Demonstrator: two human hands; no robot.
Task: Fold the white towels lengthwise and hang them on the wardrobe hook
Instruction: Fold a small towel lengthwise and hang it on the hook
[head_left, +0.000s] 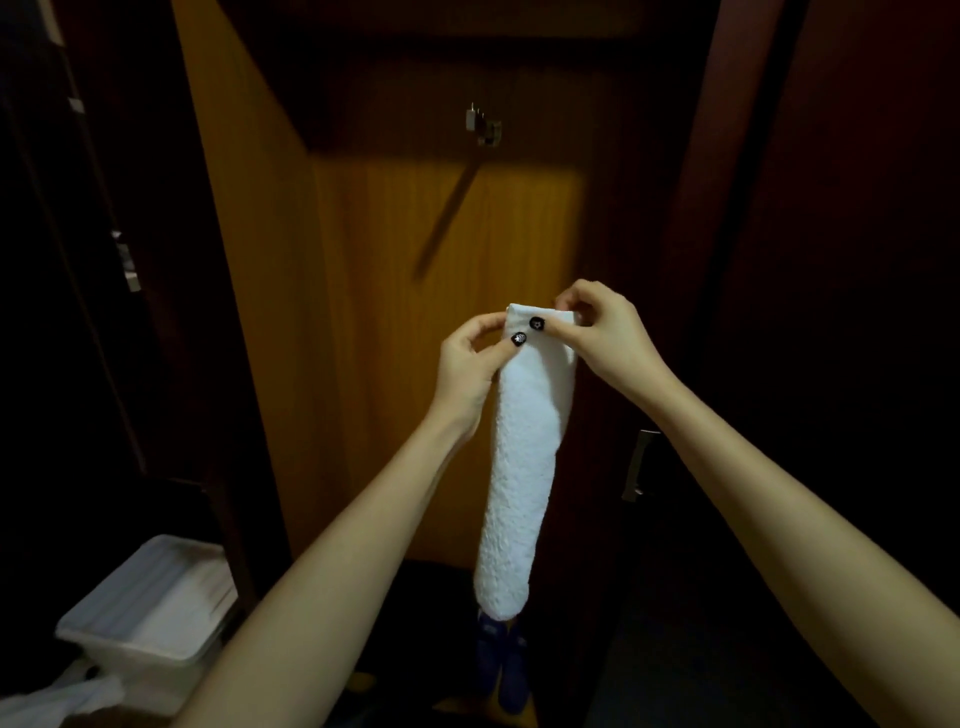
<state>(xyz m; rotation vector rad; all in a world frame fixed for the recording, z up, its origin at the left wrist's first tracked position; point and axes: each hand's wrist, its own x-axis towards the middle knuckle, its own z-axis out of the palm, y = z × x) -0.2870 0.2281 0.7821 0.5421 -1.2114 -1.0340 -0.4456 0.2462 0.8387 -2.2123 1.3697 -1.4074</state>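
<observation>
White towel (524, 457), already folded into a narrow strip, is held below the hook (484, 127) (wardrobe back panel), its top edge pinched by the left hand (470, 364) and right hand (605, 338). Folding appears done; lifting it onto the hook is called for next.

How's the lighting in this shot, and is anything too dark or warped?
Head view: dim overall; a warm patch lights the wooden panel behind the hook, which throws a long slanted shadow; the white towel, left hand and right hand are clearly lit; the sides sink to near black, and the wide lens makes straight edges lean.
</observation>
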